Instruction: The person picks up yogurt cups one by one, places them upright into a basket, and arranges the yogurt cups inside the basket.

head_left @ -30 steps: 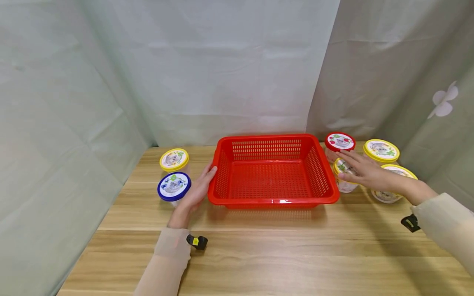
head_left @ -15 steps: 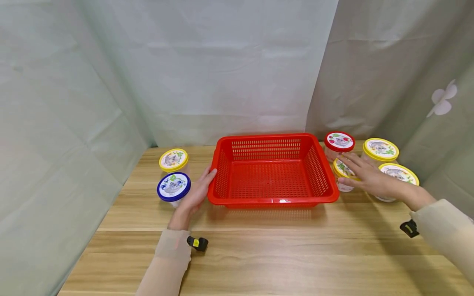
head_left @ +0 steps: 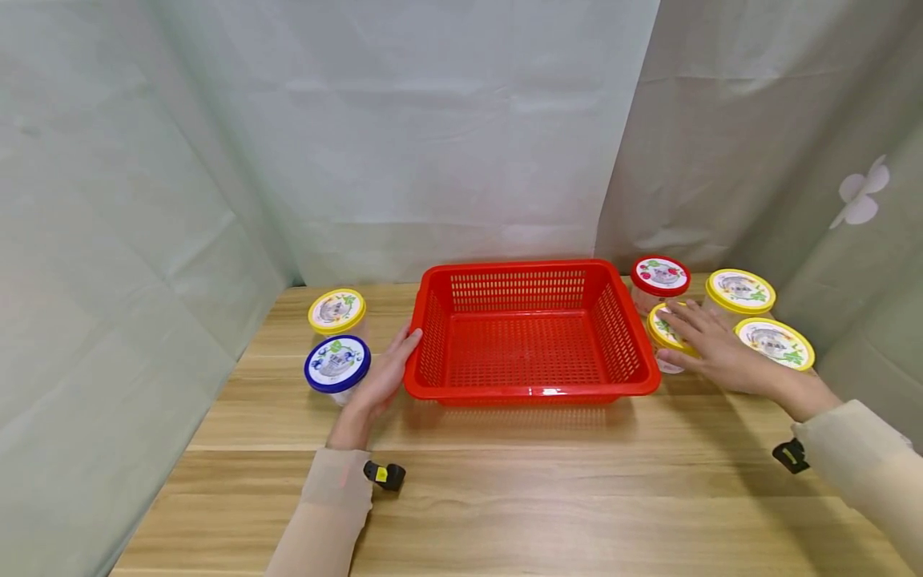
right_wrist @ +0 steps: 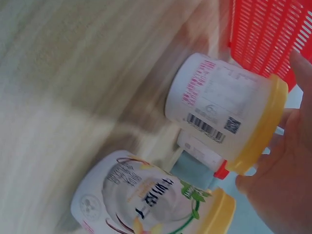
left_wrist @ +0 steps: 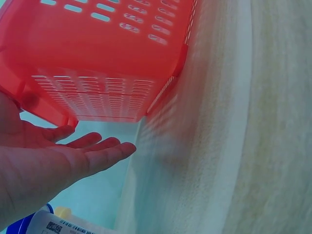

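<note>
A red plastic basket [head_left: 530, 392] with slotted walls sits mid-table. My left hand [head_left: 382, 377] touches its left rim, and in the left wrist view those fingers [left_wrist: 105, 151] stretch out straight below the rim. Beyond the basket's right end, my right hand [head_left: 731, 361] is spread over a tub with a yellow lid [head_left: 661, 327]. The right wrist view shows this tub [right_wrist: 219, 105] upright on the table, its lid edge between thumb and fingers. A red-lidded tub [head_left: 660, 274] stands just behind it.
Two more yellow-lidded tubs, one at the back [head_left: 739, 290] and a nearer one [head_left: 777, 343], stand on the far right. Left of the basket are a yellow-lidded tub [head_left: 337, 311] and a blue-lidded tub [head_left: 336, 362]. Pale curtains [head_left: 461, 144] enclose the wooden table [head_left: 519, 497].
My right hand has shifted slightly right and nearer, off the red-lidded tub's edge, uncovering more of the yellow lid beneath. My left hand and the basket stay where they were.
</note>
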`<state>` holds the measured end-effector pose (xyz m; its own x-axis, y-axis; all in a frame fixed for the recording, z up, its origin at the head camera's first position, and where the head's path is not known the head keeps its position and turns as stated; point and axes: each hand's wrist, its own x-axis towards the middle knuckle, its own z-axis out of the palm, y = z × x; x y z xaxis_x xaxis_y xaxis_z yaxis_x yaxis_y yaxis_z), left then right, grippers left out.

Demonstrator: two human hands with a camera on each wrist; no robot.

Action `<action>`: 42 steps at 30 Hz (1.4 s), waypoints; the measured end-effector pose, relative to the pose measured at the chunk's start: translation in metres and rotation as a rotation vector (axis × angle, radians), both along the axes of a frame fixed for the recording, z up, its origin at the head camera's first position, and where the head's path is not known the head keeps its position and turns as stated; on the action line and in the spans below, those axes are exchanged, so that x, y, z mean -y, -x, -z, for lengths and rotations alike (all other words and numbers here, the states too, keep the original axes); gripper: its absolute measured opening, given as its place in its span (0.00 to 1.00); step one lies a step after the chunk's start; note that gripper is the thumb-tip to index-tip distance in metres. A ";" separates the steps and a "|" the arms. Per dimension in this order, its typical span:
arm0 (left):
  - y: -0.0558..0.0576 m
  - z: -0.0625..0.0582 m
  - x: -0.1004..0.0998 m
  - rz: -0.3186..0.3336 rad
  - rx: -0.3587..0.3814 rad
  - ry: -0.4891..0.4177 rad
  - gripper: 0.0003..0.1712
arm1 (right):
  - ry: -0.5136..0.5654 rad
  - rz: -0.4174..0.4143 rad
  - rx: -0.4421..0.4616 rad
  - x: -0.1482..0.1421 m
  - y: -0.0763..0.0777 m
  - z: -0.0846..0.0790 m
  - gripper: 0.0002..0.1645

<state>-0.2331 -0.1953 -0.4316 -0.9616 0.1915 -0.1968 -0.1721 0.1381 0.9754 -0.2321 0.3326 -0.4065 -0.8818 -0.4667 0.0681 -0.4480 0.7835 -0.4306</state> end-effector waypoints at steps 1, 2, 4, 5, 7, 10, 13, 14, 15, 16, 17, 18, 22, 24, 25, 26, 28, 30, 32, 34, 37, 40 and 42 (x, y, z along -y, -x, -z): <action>0.000 0.000 0.000 0.000 0.001 0.002 0.45 | 0.007 -0.002 -0.016 0.001 0.000 0.002 0.46; -0.001 0.000 0.000 0.000 0.002 0.003 0.45 | 0.015 -0.002 -0.025 0.001 0.001 0.004 0.45; -0.001 -0.001 -0.001 -0.001 0.005 0.007 0.44 | 0.026 0.005 -0.028 0.002 0.002 0.007 0.45; -0.001 -0.001 -0.001 -0.005 0.007 0.008 0.44 | 0.031 0.008 -0.032 0.003 0.002 0.009 0.45; -0.001 -0.001 -0.001 -0.004 0.006 0.009 0.44 | 0.040 0.011 -0.031 0.005 0.003 0.011 0.46; -0.001 -0.001 -0.001 -0.002 0.007 0.009 0.44 | 0.055 0.003 -0.068 0.006 0.004 0.014 0.44; -0.001 0.000 -0.001 -0.001 0.010 0.011 0.45 | 0.077 -0.012 -0.134 0.007 0.005 0.019 0.41; 0.000 0.000 -0.001 -0.002 0.012 0.013 0.45 | 0.087 -0.015 -0.160 0.007 0.005 0.021 0.40; 0.000 0.000 -0.001 -0.003 0.013 0.014 0.44 | 0.097 -0.013 -0.177 0.007 0.005 0.022 0.39; 0.000 0.001 -0.001 -0.005 0.014 0.014 0.44 | 0.110 -0.009 -0.193 0.008 0.006 0.023 0.39; 0.000 0.001 -0.001 -0.007 0.013 0.014 0.44 | 0.122 -0.003 -0.209 0.008 0.006 0.025 0.39; 0.000 0.001 -0.001 -0.009 0.011 0.012 0.44 | 0.133 0.008 -0.221 0.009 0.006 0.026 0.38; 0.000 0.002 -0.001 -0.008 0.001 -0.002 0.43 | 0.186 0.026 -0.288 0.011 0.006 0.029 0.36; 0.001 0.003 -0.001 -0.007 -0.001 -0.004 0.43 | 0.197 0.030 -0.314 0.011 0.006 0.030 0.36; 0.001 0.003 -0.001 -0.005 -0.001 -0.005 0.43 | 0.202 0.033 -0.323 0.012 0.006 0.031 0.36; 0.001 0.003 -0.001 -0.007 0.003 -0.006 0.43 | 0.204 0.042 -0.317 0.012 0.005 0.031 0.36; 0.001 0.004 -0.001 -0.005 0.003 -0.010 0.43 | 0.209 0.060 -0.297 0.011 0.004 0.031 0.36; 0.002 0.004 -0.001 -0.001 0.002 -0.016 0.43 | 0.224 0.084 -0.260 0.011 0.002 0.031 0.37; 0.002 0.004 -0.002 -0.002 0.003 -0.020 0.43 | 0.248 0.106 -0.223 0.011 0.002 0.032 0.38; 0.002 0.004 -0.002 -0.008 0.004 -0.023 0.43 | 0.278 0.118 -0.202 0.011 0.002 0.033 0.38; 0.002 0.004 -0.002 -0.016 0.008 -0.021 0.44 | 0.320 0.133 -0.179 0.011 0.002 0.035 0.38; 0.002 0.005 -0.002 -0.023 0.011 -0.032 0.46 | 0.350 0.154 -0.157 0.011 0.003 0.036 0.39; 0.002 0.006 -0.002 -0.024 0.013 -0.051 0.46 | 0.366 0.172 -0.136 0.011 0.003 0.037 0.39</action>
